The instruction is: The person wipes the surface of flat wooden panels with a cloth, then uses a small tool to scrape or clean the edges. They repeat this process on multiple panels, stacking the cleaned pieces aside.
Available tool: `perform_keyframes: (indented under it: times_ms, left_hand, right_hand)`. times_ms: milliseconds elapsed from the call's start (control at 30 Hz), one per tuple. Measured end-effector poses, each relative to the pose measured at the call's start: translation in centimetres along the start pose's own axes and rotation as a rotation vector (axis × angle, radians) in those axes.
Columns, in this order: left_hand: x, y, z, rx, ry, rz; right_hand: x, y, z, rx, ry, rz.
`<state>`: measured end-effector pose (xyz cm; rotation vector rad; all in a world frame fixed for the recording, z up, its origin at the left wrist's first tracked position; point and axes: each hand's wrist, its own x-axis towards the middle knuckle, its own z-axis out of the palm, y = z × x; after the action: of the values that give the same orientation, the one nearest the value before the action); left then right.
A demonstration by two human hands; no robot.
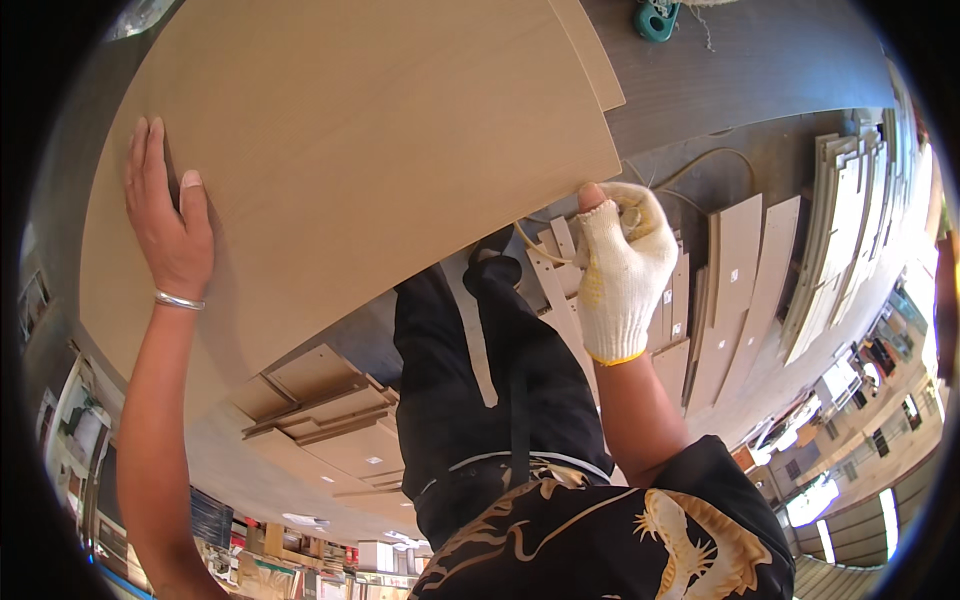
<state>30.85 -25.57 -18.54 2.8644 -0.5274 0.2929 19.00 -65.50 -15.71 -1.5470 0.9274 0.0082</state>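
Observation:
A large light-brown board (380,150) lies flat in front of me. My left hand (170,215), bare with a silver bangle at the wrist, rests on the board's left part, its fingers stretched out and thumb apart. My right hand (628,260) wears a white knitted glove with a yellow cuff edge, and its bare thumb tip meets the board's near right corner. The gloved fingers are curled in; whatever they may hold is hidden. Beneath the board's far right edge, part of another light-brown board (590,55) sticks out.
The dark tabletop (760,60) carries a teal tool (655,20) at the far edge. Cut panels lie on the floor to the left (340,420) and right (735,270) of my legs. A taller panel stack (845,220) stands farther right. A cable (715,155) runs below the table edge.

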Motion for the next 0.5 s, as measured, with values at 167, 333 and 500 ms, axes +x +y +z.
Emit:
perform_keyframes:
  times_ms: [167,333,500]
  left_hand:
    - [0.2,0.2,-0.2,-0.003,-0.016,0.013]
    - [0.1,0.2,-0.3,-0.007,-0.036,0.005]
    - [0.3,0.4,-0.5,-0.008,-0.059,0.020]
  right_hand:
    - [-0.5,0.5,1.3,0.165,0.014,0.079]
    - [-1.8,1.2,2.1,0.352,-0.052,0.158]
    - [-2.3,0.7,2.0,0.261,-0.030,0.213]
